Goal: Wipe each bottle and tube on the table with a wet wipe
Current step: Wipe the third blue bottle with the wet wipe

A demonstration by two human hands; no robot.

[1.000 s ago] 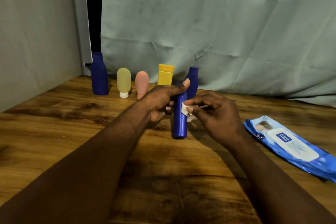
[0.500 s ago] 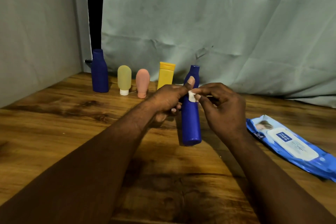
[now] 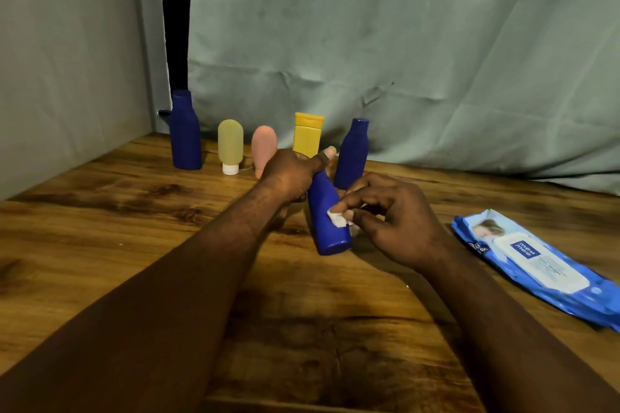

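Note:
My left hand (image 3: 291, 174) grips the upper end of a blue bottle (image 3: 327, 218), held tilted above the wooden table (image 3: 100, 228) with its base toward me. My right hand (image 3: 392, 214) pinches a small white wet wipe (image 3: 338, 219) against the bottle's lower side. Along the back stand a tall blue bottle (image 3: 185, 131), a yellow-green tube (image 3: 230, 146), a pink tube (image 3: 263, 147), a yellow bottle (image 3: 308, 136) and another blue bottle (image 3: 352, 152).
A blue pack of wet wipes (image 3: 536, 266) lies flat at the right of the table. A grey-green cloth backdrop (image 3: 402, 43) hangs behind the row of bottles, and a wall (image 3: 67, 60) closes the left side.
My right hand slid the wipe from the bottle's top, near my left thumb, down to its lower part. The bottle's base swung further to the right.

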